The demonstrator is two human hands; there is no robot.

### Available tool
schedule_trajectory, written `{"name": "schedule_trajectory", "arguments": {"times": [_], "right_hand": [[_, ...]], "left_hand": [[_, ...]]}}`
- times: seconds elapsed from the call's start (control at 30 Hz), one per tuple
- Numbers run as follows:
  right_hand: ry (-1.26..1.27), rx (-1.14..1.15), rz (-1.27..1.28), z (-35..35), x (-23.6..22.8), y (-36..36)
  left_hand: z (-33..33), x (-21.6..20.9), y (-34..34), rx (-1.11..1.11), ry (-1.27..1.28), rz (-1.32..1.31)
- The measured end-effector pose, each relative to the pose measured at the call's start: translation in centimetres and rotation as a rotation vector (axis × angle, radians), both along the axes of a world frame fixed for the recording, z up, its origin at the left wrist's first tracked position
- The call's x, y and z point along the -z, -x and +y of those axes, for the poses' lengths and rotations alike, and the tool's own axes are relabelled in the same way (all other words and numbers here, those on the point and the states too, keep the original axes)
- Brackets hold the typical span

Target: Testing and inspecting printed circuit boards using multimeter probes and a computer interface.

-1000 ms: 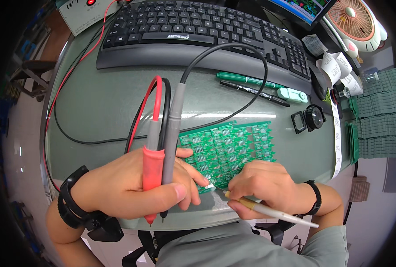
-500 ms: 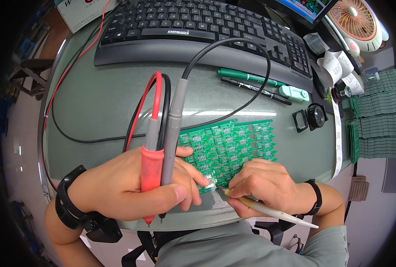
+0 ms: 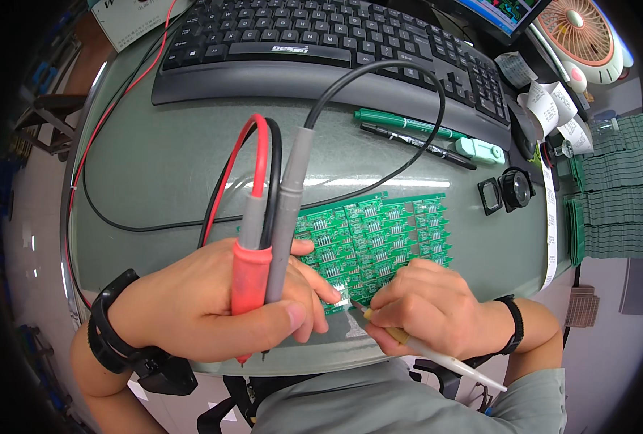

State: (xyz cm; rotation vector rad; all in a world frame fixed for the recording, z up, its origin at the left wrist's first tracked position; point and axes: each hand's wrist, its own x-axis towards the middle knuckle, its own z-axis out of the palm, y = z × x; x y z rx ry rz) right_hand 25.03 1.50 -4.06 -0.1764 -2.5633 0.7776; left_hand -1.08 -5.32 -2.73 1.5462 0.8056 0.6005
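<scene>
In my left hand (image 3: 220, 300) I hold a pair of test probes, one a red probe (image 3: 250, 278), the other a grey probe (image 3: 287, 195). Their tips point down past my thumb, off the board. My left fingertips rest on a green circuit board panel (image 3: 368, 235) with rows of small identical boards. Pinched in my right hand (image 3: 437, 307) is a slim tool with a whitish tapered handle (image 3: 459, 369) and a thin dark tip. That tip meets the panel's near edge beside my left index finger. The exact contact is too small to make out.
A black keyboard (image 3: 292, 72) spans the far side. A green marker (image 3: 408, 124), a black pen (image 3: 419, 147), a mint case (image 3: 479, 150) and a black loupe (image 3: 515, 188) lie to the right. A probe cable (image 3: 379, 181) loops across the table. Stacked green panels (image 3: 622, 188) stand at far right.
The rear end of the slim tool has swung slightly down and to the left. The probes lean a little further right; the panel has barely shifted.
</scene>
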Motion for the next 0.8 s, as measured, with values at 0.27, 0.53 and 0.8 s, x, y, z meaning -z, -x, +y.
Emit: {"name": "schedule_trajectory", "arguments": {"times": [0.27, 0.53, 0.8], "right_hand": [[-0.052, 0.009, 0.039, -0.19, 0.16, 0.0], [0.097, -0.019, -0.004, 0.29, -0.33, 0.02], [0.125, -0.01, -0.002, 0.36, -0.21, 0.03]], "left_hand": [[0.05, 0.05, -0.1, -0.013, 0.015, -0.006], [-0.32, 0.58, -0.51, -0.103, -0.025, -0.102], [-0.32, 0.6, -0.49, -0.112, -0.026, -0.102]]}}
